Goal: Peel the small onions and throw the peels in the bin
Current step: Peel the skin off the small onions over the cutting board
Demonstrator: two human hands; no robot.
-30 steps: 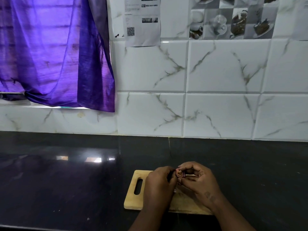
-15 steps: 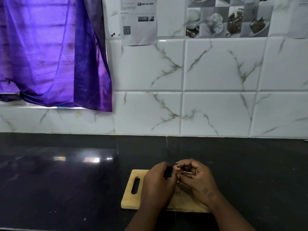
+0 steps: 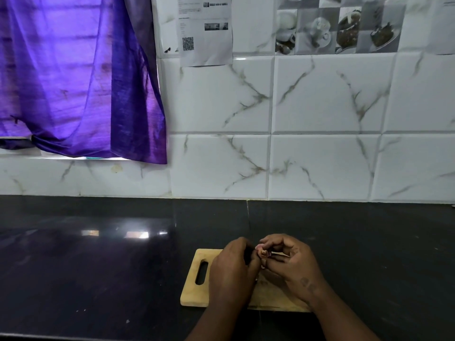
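Observation:
A small onion (image 3: 263, 252), pinkish with loose skin, is pinched in the fingertips of my right hand (image 3: 293, 264) just above the wooden cutting board (image 3: 194, 291). My left hand (image 3: 232, 271) is closed around a dark handle (image 3: 248, 254) that looks like a knife's. A thin pale strip like a blade runs from it under my right fingers, and the handle end touches the onion. Both hands meet over the middle of the board and hide most of its surface. No bin is in view.
The board lies on a black stone counter (image 3: 98, 279) near its front edge. White marble-look tiles (image 3: 320, 163) back the counter. A purple curtain (image 3: 73, 82) hangs at upper left, above the counter.
My hands stay together over the board, and only the fingers shift a little around the onion. The view has drifted slightly.

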